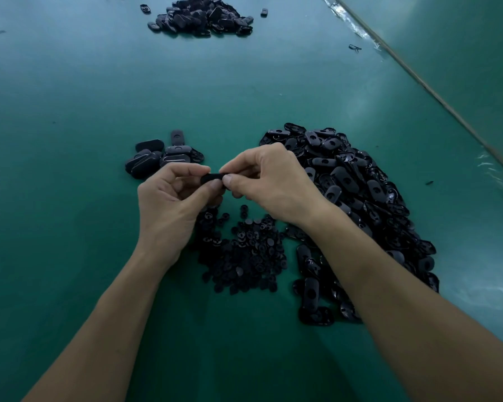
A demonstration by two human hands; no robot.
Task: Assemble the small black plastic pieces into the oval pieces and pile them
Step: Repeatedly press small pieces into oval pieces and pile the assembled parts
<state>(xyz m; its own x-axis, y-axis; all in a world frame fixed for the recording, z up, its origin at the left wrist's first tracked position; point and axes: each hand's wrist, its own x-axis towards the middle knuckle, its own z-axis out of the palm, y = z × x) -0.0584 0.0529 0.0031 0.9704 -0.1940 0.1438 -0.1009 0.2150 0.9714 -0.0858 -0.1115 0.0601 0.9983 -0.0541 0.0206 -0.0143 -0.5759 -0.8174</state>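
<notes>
Head view: fingers of left hand (169,204) and right hand (270,181) pinch an oval piece (212,178), mostly hidden.

Held oval piece (211,178) mostly behind fingertips (215,185)

No readable text, label, brand mark, number or sign is present in the view. No marking is legible on the oval piece (212,178) at the centre, the heap of oval pieces (346,181), the small black plastic pieces (244,250) or the green table (70,111).
</notes>
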